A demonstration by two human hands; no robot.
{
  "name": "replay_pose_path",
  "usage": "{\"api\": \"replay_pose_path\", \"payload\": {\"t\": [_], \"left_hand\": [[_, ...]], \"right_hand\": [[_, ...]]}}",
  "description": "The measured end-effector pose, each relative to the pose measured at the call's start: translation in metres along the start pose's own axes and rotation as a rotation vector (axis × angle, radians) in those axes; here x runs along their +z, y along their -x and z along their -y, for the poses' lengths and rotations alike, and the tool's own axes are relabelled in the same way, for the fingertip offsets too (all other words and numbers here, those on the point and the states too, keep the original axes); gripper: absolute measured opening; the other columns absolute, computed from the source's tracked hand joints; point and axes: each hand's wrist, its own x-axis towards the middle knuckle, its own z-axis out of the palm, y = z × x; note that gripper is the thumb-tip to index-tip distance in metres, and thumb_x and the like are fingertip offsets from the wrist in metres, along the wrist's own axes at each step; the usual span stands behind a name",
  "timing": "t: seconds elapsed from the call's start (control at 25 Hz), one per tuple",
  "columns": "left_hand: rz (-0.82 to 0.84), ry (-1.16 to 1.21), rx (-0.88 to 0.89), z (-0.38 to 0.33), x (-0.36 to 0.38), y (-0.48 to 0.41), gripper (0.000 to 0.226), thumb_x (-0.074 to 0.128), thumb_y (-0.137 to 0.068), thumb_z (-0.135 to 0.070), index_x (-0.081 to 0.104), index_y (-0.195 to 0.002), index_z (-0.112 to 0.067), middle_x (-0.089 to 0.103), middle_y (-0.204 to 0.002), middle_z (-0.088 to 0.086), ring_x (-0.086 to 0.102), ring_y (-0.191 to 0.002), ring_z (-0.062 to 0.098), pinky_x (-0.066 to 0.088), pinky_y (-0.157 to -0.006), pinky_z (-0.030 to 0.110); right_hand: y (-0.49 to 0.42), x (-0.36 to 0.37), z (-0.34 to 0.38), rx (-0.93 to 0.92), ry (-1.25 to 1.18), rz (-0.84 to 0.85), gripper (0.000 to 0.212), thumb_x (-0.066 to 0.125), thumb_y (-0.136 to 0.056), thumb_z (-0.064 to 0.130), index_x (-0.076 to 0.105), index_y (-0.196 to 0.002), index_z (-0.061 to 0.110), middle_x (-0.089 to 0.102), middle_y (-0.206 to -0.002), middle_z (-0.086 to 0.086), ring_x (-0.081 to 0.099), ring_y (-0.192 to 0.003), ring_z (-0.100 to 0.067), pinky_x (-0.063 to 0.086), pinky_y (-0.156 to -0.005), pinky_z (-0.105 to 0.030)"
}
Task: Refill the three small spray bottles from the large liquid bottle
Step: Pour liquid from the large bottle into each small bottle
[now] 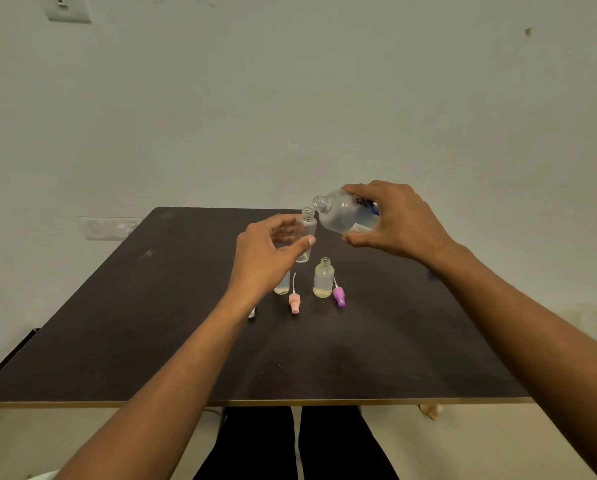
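Note:
My left hand (pixel 267 254) holds a small clear spray bottle (pixel 305 233) upright above the table, its cap off. My right hand (pixel 396 220) grips the large clear liquid bottle (pixel 345 216), tilted on its side with its open neck pointing left, just above the small bottle's mouth. Two more small bottles stand uncapped on the table: one with yellowish liquid (pixel 323 278), and a clear one (pixel 282 284) partly hidden behind my left hand. A pink spray cap (pixel 294 302) and a purple spray cap (pixel 338 295) lie beside them. A white cap (pixel 252 312) peeks out by my left wrist.
The dark table (pixel 151 323) stands against a pale wall, with its front edge near my legs. A wall socket plate (pixel 110 228) sits low on the left. A small purple speck (pixel 430 274) lies on the table behind my right forearm.

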Motion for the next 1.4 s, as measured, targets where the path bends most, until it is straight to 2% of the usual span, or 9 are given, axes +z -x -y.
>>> {"api": "replay_pose_path", "payload": {"t": [0.56, 0.88, 1.0, 1.16, 1.4], "left_hand": [[-0.013, -0.005, -0.009, 0.001, -0.003, 0.003, 0.036, 0.086, -0.084, -0.028, 0.075, -0.118, -0.028, 0.076, -0.101, -0.018, 0.07, -0.096, -0.008, 0.055, -0.088, 0.013], [-0.015, -0.019, -0.018, 0.004, -0.004, 0.002, 0.035, 0.086, -0.083, -0.029, 0.075, -0.117, -0.028, 0.076, -0.099, -0.019, 0.07, -0.093, -0.009, 0.056, -0.09, 0.014], [-0.014, -0.029, -0.024, 0.006, -0.003, 0.001, 0.037, 0.086, -0.083, -0.029, 0.075, -0.118, -0.028, 0.075, -0.098, -0.02, 0.069, -0.093, -0.011, 0.056, -0.09, 0.013], [-0.013, -0.032, -0.025, 0.009, -0.001, 0.001, 0.038, 0.086, -0.083, -0.029, 0.075, -0.119, -0.026, 0.077, -0.102, -0.016, 0.071, -0.096, -0.006, 0.057, -0.093, 0.02], [-0.013, -0.043, -0.019, 0.01, 0.001, 0.0, 0.039, 0.087, -0.082, -0.03, 0.075, -0.119, -0.028, 0.076, -0.102, -0.017, 0.07, -0.096, -0.007, 0.057, -0.093, 0.019]], "right_hand": [[-0.004, -0.008, 0.008, -0.047, 0.093, 0.025, 0.077, 0.084, -0.074, 0.042, 0.056, -0.145, 0.039, 0.065, -0.115, 0.004, 0.06, -0.106, -0.021, 0.059, -0.081, -0.047], [-0.008, -0.013, 0.01, -0.092, 0.163, 0.02, 0.075, 0.08, -0.075, 0.037, 0.056, -0.146, 0.041, 0.064, -0.119, 0.002, 0.057, -0.112, -0.022, 0.05, -0.079, -0.036], [-0.009, -0.015, 0.012, -0.112, 0.187, 0.019, 0.075, 0.08, -0.075, 0.036, 0.056, -0.146, 0.039, 0.063, -0.119, 0.0, 0.057, -0.112, -0.024, 0.051, -0.082, -0.038], [-0.01, -0.017, 0.013, -0.134, 0.225, 0.019, 0.076, 0.081, -0.076, 0.035, 0.055, -0.147, 0.038, 0.063, -0.122, -0.002, 0.056, -0.113, -0.025, 0.05, -0.084, -0.04], [-0.01, -0.019, 0.015, -0.143, 0.247, 0.022, 0.078, 0.082, -0.076, 0.034, 0.054, -0.149, 0.035, 0.063, -0.126, -0.003, 0.056, -0.116, -0.026, 0.047, -0.089, -0.041]]}}
